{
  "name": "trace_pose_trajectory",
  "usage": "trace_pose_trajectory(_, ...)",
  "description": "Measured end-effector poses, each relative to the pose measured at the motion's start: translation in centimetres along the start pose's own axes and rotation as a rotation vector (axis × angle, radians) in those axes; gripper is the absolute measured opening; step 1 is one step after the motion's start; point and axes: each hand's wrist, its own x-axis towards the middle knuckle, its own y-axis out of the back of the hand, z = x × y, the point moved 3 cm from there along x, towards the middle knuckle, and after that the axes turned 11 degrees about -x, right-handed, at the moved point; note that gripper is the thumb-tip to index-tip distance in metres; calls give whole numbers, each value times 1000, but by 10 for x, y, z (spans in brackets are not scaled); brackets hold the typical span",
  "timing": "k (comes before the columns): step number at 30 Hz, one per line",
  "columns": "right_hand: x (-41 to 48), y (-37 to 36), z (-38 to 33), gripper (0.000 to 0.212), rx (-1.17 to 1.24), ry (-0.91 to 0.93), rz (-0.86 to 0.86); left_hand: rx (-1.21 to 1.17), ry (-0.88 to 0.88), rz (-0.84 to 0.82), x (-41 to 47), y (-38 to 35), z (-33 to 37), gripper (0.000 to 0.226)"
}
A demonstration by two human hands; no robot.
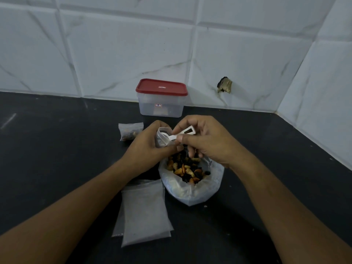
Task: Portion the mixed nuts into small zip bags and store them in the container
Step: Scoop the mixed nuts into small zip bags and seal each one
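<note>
Head view: left fingers [165, 149] round small zip bag [161, 139], right fingers [187, 121] round scoop [184, 133], lidded container [161, 105] behind.

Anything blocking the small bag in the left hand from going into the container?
Yes: the red lid is on the container, closing it. Nothing stands on the counter between the small zip bag in the left hand and the container.

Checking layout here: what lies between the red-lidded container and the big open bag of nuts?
In the head view, both hands: the left hand holds a small zip bag, the right hand a white scoop tipped into it.
</note>
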Motion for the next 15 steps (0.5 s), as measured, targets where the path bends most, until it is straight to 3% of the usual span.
trace_pose_trajectory(8, 0, 0, -2, 17, -89, 101, 85, -133, 33, 10, 0, 0, 3, 36)
trace_pose_trajectory(15, -1, 0, -4, 11, 112, 120, 93, -141, 48, 22, 0, 0, 3, 33)
